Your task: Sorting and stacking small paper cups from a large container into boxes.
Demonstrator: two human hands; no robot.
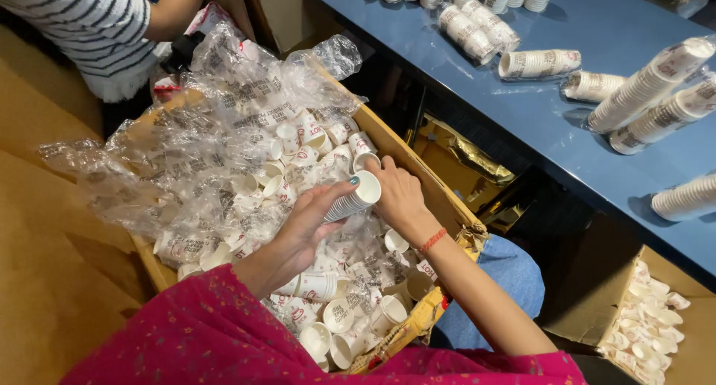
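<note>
While the nested cup stack (353, 201) is gripped closed in the left hand (307, 228), the right hand (399, 195), grip unclear, is kept near the box rim (418, 177); the stack's mouth is best held level.

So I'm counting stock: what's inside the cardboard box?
The cardboard box holds loose paper cups and crumpled plastic wrap. Whatever lies beneath them is covered.

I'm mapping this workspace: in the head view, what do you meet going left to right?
Crumpled plastic wrap → left hand holding a stack of paper cups → right hand → blue table with wrapped cup sleeves.
</note>
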